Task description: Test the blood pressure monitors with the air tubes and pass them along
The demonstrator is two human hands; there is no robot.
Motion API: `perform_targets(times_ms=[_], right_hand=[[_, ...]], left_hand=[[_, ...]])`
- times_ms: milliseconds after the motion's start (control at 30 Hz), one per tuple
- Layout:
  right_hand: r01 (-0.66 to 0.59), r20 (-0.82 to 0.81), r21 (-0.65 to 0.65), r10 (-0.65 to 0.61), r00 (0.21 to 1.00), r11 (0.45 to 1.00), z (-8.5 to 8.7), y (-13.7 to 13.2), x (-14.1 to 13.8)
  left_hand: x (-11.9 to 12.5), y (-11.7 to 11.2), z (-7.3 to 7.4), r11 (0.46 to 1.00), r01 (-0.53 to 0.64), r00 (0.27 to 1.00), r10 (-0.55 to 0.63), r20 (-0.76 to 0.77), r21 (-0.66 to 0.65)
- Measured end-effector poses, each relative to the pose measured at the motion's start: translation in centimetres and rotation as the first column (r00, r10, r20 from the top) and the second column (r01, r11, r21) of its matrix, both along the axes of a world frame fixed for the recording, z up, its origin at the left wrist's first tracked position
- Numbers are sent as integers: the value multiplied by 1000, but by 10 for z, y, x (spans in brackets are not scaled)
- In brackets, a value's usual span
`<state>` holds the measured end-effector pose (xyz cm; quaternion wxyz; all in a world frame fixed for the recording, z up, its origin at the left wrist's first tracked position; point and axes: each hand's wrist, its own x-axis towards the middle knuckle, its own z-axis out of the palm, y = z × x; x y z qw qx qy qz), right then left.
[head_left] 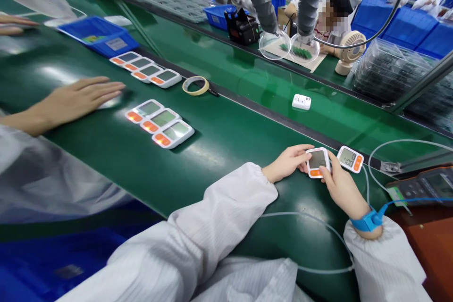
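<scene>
Both my hands hold one small white device with a grey screen and orange button (317,162) on the green belt (219,151). My left hand (288,163) grips its left edge with curled fingers. My right hand (341,188), with a blue wrist strap (370,221), pinches its right side, thumb on the front. A second such device (350,158) with a lit screen lies just to the right, touching neither hand.
Three devices (161,124) lie in a row mid-belt, several more (145,69) farther left by a blue tray (101,35). A co-worker's hand (79,99) rests flat on the belt. Tape roll (195,86), white adapter (301,102), meter (428,186), fan (350,49), extraction hoses.
</scene>
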<state>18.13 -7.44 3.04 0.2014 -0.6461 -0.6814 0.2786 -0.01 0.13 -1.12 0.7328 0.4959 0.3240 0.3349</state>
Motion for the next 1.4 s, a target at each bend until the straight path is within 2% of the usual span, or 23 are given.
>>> perform_targets(times_ms=[133,267,333,400,433,500,567,600,633,667,700,767,867,933,1033,1100,1133,1167,1200,1267,1300,1333,1400], right_hand=[[-4,27,41,3,1000,999,-5,5,-1],[48,190,69,-61,980,996,7,0,-3],[-32,237,15,28,971,999,15,-8,-10],[-212,190,-74,222,956,975,20,-19,-25],[-313,156,-105,326,932,944,20,-25,-34],[-467,142,-115,480,866,877,16,-36,-55],[-534,186,-109,545,818,838,9,-44,-72],[-553,205,-110,564,800,826,6,-46,-78],[-568,213,-112,578,788,815,4,-47,-81],[-579,205,-113,590,781,807,3,-46,-82],[-584,180,-110,594,784,804,3,-46,-81],[-560,86,-88,566,820,824,7,-43,-75],[-460,-103,-35,454,885,887,20,-39,-60],[-423,-189,19,419,888,906,30,-38,-50],[-419,-183,142,440,879,897,42,-35,-36],[-386,-148,237,426,892,891,47,-33,-28],[-355,-135,286,404,905,890,49,-32,-25],[-316,-124,334,373,919,888,50,-31,-22],[-272,-115,377,336,935,885,52,-29,-19],[-184,-94,444,250,964,877,54,-27,-13],[-145,-84,467,207,975,872,55,-25,-11],[-115,-72,482,170,983,869,56,-24,-9],[-92,-46,481,130,990,872,55,-21,-6]], left_hand=[[-7,7,-2,994,-100,992,104,-73,53],[-26,6,0,951,-160,928,236,-289,264],[-45,4,1,903,-176,874,327,-359,392],[-71,4,3,829,-178,801,435,-410,531],[-87,5,5,771,-164,739,509,-441,615],[-124,8,6,620,-83,556,679,-480,781],[-162,11,7,522,-58,296,823,-485,851],[-180,12,6,506,-84,148,858,-492,858],[-196,12,5,520,-113,22,853,-521,846],[-208,11,4,551,-138,-70,824,-563,823],[-217,9,2,585,-142,-122,790,-601,798],[-223,2,-2,631,-96,-152,755,-638,770],[-205,-12,-4,634,23,-92,771,-630,773],[-187,-19,-3,631,58,-49,775,-629,773],[-165,-14,-1,629,11,-63,776,-627,777],[-156,-3,1,647,-66,-8,761,-649,759],[-150,3,3,658,-119,75,753,-654,743],[-142,7,4,670,-189,199,742,-640,718],[-131,10,6,684,-272,356,725,-590,677],[-100,6,8,732,-462,672,657,-341,501],[-81,-1,9,782,-507,792,588,-161,363],[-61,-10,9,839,-491,866,500,22,234],[-22,-33,9,931,-358,903,323,284,79]])
